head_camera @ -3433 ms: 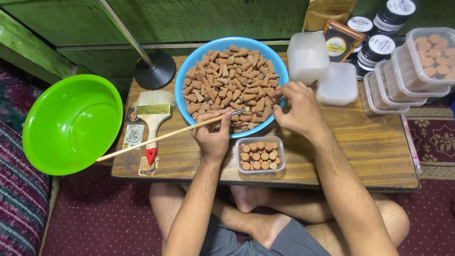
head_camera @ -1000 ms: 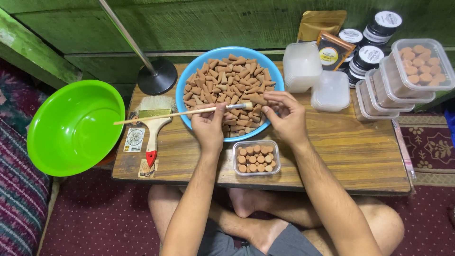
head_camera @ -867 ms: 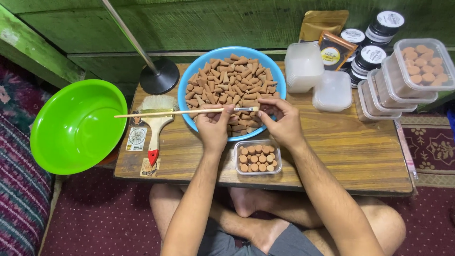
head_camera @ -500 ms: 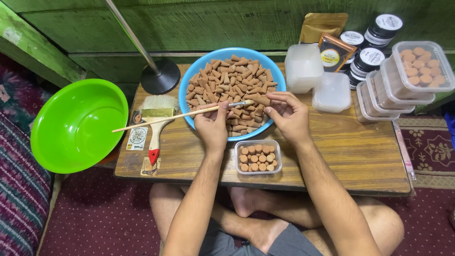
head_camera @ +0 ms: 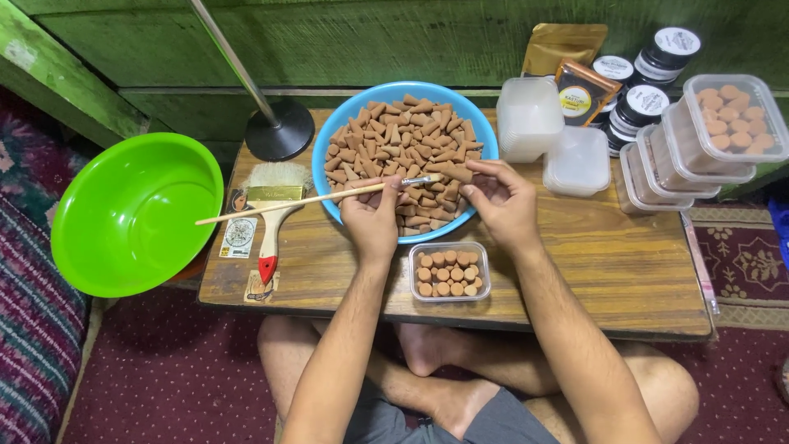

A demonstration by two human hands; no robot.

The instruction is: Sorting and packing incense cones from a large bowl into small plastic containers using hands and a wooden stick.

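Observation:
My left hand (head_camera: 371, 215) grips a thin wooden-handled brush (head_camera: 283, 202) whose bristle tip reaches a brown incense cone (head_camera: 457, 173) pinched in the fingers of my right hand (head_camera: 501, 199). Both hands hover over the near rim of a blue bowl (head_camera: 330, 138) heaped with brown cones. Just below my hands, a small clear plastic box (head_camera: 449, 271) on the low wooden table (head_camera: 616, 271) holds several cones standing upright in rows.
A bright green basin (head_camera: 131, 215) sits off the table's left edge. A wide paintbrush (head_camera: 273, 205) lies left of the bowl, a black stand base (head_camera: 279, 130) behind it. Empty clear boxes (head_camera: 551, 136), filled lidded boxes (head_camera: 715, 131), black jars (head_camera: 649, 74) and pouches stand at right.
The view has shifted slightly. The thin brush has tilted a little in my left hand, and my right hand holds a cone at the brush tip, staying over the bowl's near rim.

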